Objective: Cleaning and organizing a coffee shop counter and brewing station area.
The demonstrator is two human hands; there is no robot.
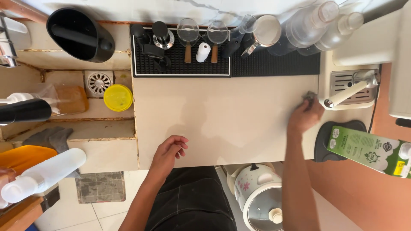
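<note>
My right hand (305,114) reaches to the right side of the beige counter (222,115) and pinches a small dark grey object (310,95), too small to identify, just left of the cream espresso machine's drip tray (347,87) and steam wand (345,95). My left hand (168,152) rests near the counter's front edge, fingers loosely curled and apart, holding nothing.
Black bar mats (274,64) at the back carry tampers (162,36), wood-handled funnels (188,36), a steel milk pitcher (262,34) and clear bottles (314,23). A green carton (368,152) lies at right. A black knock box (79,34), yellow lid (117,97) and drain (99,82) sit left. A rice cooker (259,196) stands below.
</note>
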